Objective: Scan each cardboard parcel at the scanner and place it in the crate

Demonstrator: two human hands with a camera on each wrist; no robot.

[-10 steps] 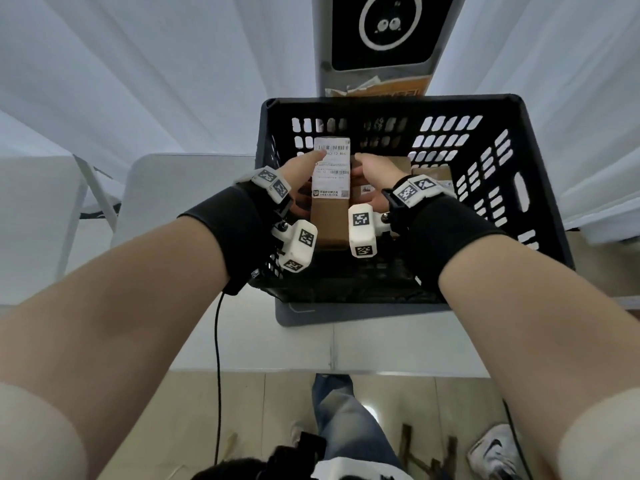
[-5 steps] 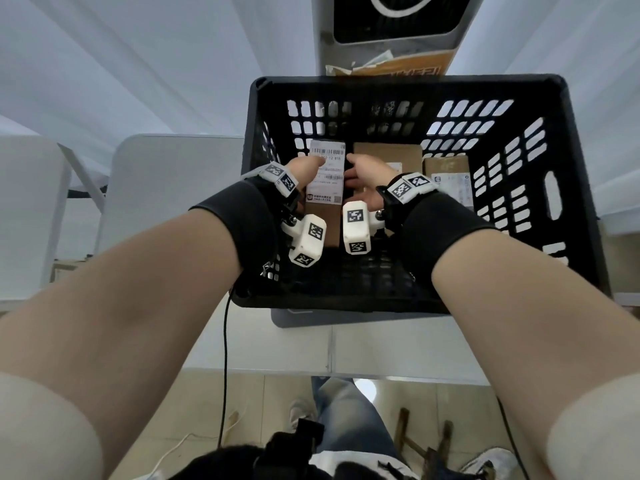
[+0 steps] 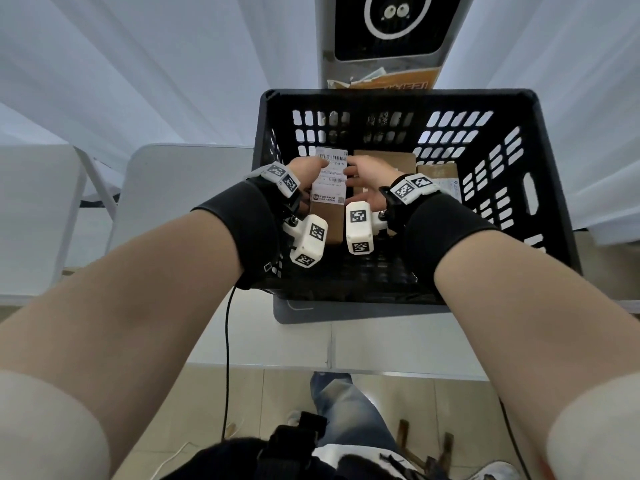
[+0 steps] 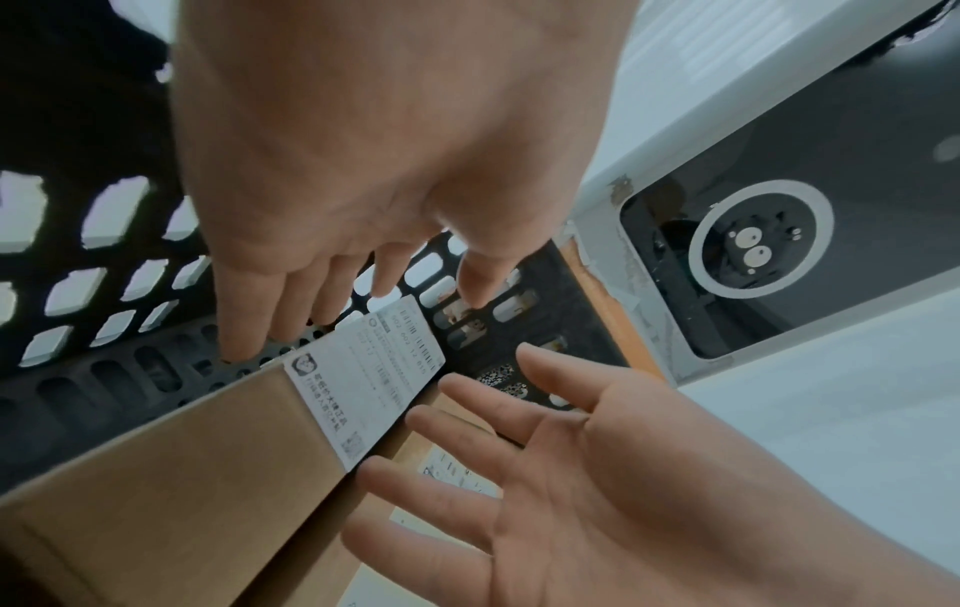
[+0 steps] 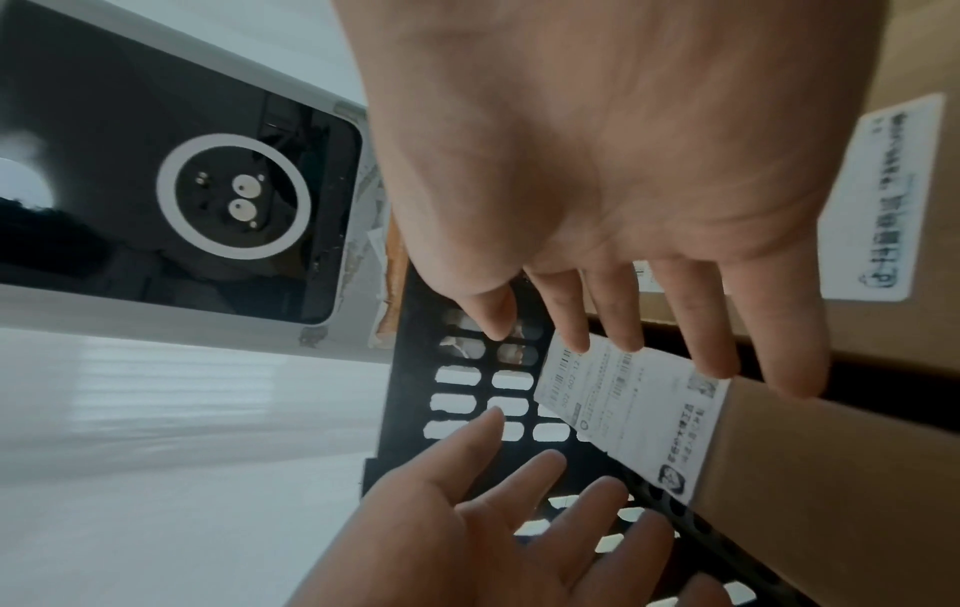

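White table point(image 3: 263, 344) under grey tray point(image 3: 346, 311); black cable point(image 3: 227, 341); white curtain point(image 3: 138, 64) behind.

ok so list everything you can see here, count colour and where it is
crate: one, black plastic with slotted walls, on the table in front of the person
labelled parcel: one, brown cardboard with a white label, in the left part of the crate between both hands
other parcels: at least two, brown cardboard, inside the crate to the right
scanner: one, grey post with a black panel and white ring, behind the crate
table: one, white, under the crate
chair: one, white, left of the crate
cable: one, black, hanging from the left wrist
left hand: fingers straight, beside the labelled parcel
right hand: fingers straight, spread beside the labelled parcel
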